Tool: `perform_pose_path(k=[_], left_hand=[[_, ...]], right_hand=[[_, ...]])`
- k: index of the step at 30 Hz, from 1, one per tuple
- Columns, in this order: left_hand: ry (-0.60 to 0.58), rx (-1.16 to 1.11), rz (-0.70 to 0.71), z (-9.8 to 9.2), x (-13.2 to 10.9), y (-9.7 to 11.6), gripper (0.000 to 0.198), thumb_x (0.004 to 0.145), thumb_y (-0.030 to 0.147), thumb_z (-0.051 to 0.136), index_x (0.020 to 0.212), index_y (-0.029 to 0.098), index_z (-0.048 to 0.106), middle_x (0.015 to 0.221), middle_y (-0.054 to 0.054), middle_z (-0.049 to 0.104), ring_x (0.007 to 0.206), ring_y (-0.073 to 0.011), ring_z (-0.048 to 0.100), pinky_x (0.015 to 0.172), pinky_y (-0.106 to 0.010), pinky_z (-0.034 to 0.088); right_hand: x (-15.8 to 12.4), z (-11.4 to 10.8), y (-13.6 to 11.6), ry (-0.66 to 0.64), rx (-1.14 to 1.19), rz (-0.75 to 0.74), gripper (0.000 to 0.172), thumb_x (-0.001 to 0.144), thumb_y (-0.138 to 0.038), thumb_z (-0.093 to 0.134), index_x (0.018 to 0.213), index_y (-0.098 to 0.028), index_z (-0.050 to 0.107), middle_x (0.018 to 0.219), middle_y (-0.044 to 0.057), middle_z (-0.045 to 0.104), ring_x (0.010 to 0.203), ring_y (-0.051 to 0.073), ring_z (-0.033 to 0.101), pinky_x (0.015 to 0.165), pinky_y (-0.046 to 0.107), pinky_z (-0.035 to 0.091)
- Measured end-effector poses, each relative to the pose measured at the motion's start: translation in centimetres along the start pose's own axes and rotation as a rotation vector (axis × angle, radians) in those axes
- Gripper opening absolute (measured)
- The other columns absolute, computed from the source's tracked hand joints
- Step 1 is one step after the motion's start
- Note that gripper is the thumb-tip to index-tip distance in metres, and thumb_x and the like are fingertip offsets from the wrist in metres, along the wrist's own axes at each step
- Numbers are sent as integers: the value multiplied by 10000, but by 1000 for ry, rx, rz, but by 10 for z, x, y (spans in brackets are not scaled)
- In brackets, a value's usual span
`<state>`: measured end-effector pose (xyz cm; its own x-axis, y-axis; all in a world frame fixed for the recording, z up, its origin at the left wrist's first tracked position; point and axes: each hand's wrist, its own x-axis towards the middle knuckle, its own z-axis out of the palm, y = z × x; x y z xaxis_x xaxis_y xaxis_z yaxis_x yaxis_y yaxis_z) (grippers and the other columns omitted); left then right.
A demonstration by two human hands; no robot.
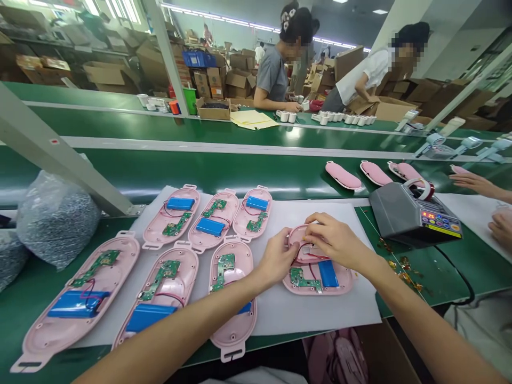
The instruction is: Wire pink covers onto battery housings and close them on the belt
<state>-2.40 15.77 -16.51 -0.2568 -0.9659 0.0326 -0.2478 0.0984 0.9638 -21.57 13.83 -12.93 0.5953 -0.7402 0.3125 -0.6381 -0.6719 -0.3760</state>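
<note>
An open pink shell [344,284] lies on the white sheet [320,314] in front of me, with a green circuit board [304,279], a blue battery [328,273] and red wires inside. My left hand [278,260] pinches at its left upper edge. My right hand [336,237] bends over the shell's top end, fingertips pressed down on a whitish pad and the wires there. Both hands have their fingers closed on the inner parts; what exactly they pinch is hidden.
Several more open pink shells [172,216] with boards and blue batteries lie to the left on the sheet. A grey tape dispenser [414,216] stands right. Closed pink shells [343,176] ride the green belt. Bags of small parts [56,216] sit left. Another person's hands [476,182] are far right; two people work opposite.
</note>
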Motion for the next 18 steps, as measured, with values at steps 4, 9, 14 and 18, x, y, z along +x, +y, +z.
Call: perform_pose_path(k=[4, 9, 14, 18], left_hand=[[21, -20, 18, 1, 0, -3, 183, 865, 285, 531, 974, 149, 588, 832, -4, 619, 673, -103, 510, 594, -215, 394], [3, -113, 10, 4, 0, -11, 196, 868, 285, 525, 1010, 158, 569, 813, -2, 616, 659, -103, 521, 586, -212, 400], [35, -64, -15, 5, -3, -12, 201, 870, 301, 519, 1020, 169, 546, 842, -17, 628, 691, -128, 559, 587, -229, 399], [78, 112, -23, 1, -8, 0, 113, 888, 258, 464, 965, 181, 497, 801, 3, 586, 688, -126, 525, 613, -240, 380]], right_hand=[[2, 6, -1, -17, -117, -36, 169, 979, -223, 473, 929, -197, 632, 1118, 44, 574, 1001, 185, 512, 852, 347, 441], [4, 16, -4, 35, -221, -38, 117, 934, -210, 533, 867, -183, 626, 1078, 43, 602, 995, 200, 522, 791, 333, 439], [13, 11, -5, 106, -203, 218, 138, 788, -285, 715, 772, -190, 616, 944, 10, 644, 850, 181, 575, 658, 301, 399], [24, -14, 9, 14, 40, 408, 302, 700, -369, 767, 900, -205, 611, 850, -26, 650, 741, 148, 586, 632, 273, 398]])
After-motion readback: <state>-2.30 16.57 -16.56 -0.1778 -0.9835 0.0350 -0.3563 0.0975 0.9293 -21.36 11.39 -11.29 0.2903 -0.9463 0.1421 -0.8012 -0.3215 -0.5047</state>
